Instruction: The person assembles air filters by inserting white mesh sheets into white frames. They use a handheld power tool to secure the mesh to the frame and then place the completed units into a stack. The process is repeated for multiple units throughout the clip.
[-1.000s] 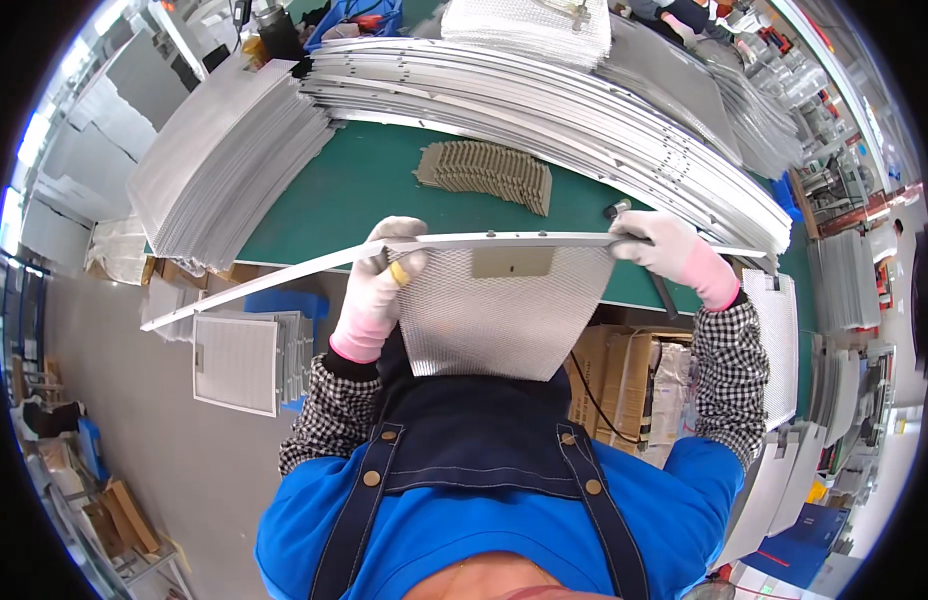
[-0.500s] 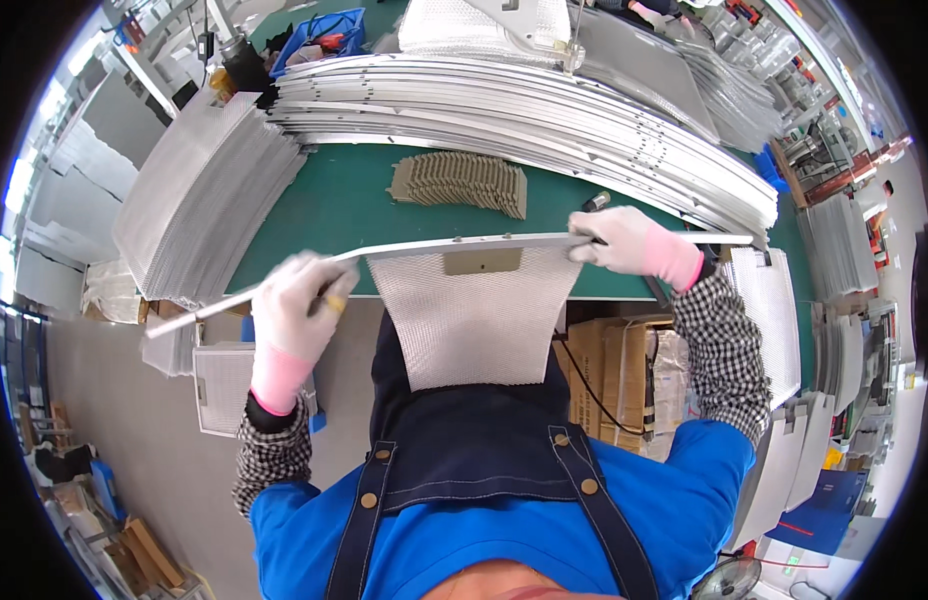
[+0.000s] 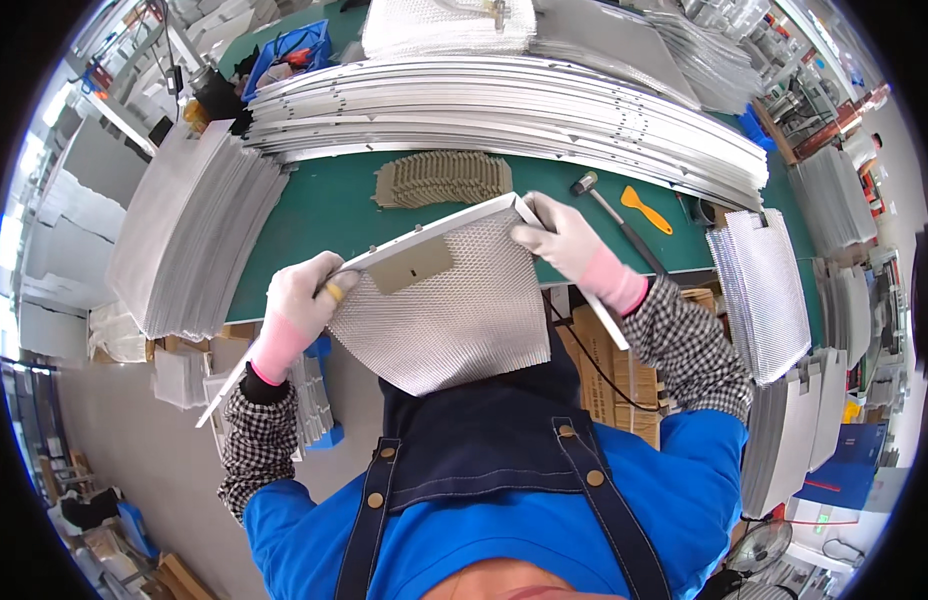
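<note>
In front of my apron I hold a silvery mesh panel (image 3: 449, 330), tilted up to the right. A white metal frame strip (image 3: 434, 234) runs along its upper edge, with a small olive-tan plate (image 3: 412, 266) at that edge. At the panel's upper left corner, my left hand (image 3: 302, 300) is closed on the strip. My right hand (image 3: 572, 242) grips the strip at the upper right corner. Beyond each hand a length of strip bends down toward me, the right one passing under my wrist. The palm-side fingers of both gloved hands are partly hidden.
On the green table (image 3: 329, 205) lie a stack of tan plates (image 3: 442, 180), a hammer (image 3: 624, 225) and a yellow scraper (image 3: 647, 210). Long white strips (image 3: 504, 108) are piled behind. Mesh stacks stand left (image 3: 179, 235) and right (image 3: 764, 295). Cardboard boxes (image 3: 609, 375) sit below.
The strip's right length has been bent down at the corner, and the left length slopes more steeply. The panel has tilted, its right side higher. My right hand has moved left, uncovering hammer and scraper.
</note>
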A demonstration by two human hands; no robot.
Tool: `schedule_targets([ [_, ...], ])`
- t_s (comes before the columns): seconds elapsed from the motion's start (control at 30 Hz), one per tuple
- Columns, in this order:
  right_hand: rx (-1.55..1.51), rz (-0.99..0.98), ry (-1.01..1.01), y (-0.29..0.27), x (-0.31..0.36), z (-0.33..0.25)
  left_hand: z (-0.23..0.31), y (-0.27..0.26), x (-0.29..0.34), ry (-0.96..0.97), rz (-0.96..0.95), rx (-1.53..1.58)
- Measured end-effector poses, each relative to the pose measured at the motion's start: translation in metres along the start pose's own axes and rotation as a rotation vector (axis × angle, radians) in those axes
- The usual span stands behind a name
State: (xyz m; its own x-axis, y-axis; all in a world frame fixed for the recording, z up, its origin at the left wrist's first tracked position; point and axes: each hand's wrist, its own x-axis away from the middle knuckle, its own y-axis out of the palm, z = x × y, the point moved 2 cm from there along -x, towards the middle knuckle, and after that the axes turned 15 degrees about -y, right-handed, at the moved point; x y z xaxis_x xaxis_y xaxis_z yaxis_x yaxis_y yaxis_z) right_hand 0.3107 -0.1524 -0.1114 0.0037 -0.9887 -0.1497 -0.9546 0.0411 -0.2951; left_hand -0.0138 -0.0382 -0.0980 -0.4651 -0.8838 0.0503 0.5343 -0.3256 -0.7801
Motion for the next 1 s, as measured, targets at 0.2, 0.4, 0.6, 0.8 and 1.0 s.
schedule_targets([
  [0.2,-0.104,0.117,0.015,0.052,0.064,0.055,-0.025,-0.002,0.004,-0.099,0.053,0.076],
  [0.4,-0.279,0.284,0.261,0.058,0.135,0.093,-0.048,-0.006,-0.005,-0.188,-0.185,0.526],
  [0.6,-0.545,0.528,0.021,0.034,0.106,0.105,-0.008,-0.003,-0.04,-0.126,-0.136,0.749],
  [0.8,-0.552,0.552,-0.092,0.023,0.098,0.108,0.005,0.003,-0.046,-0.166,-0.123,0.993],
  [1.0,-0.598,0.506,-0.106,0.025,0.092,0.107,0.004,-0.007,-0.04,-0.203,-0.099,0.989],
])
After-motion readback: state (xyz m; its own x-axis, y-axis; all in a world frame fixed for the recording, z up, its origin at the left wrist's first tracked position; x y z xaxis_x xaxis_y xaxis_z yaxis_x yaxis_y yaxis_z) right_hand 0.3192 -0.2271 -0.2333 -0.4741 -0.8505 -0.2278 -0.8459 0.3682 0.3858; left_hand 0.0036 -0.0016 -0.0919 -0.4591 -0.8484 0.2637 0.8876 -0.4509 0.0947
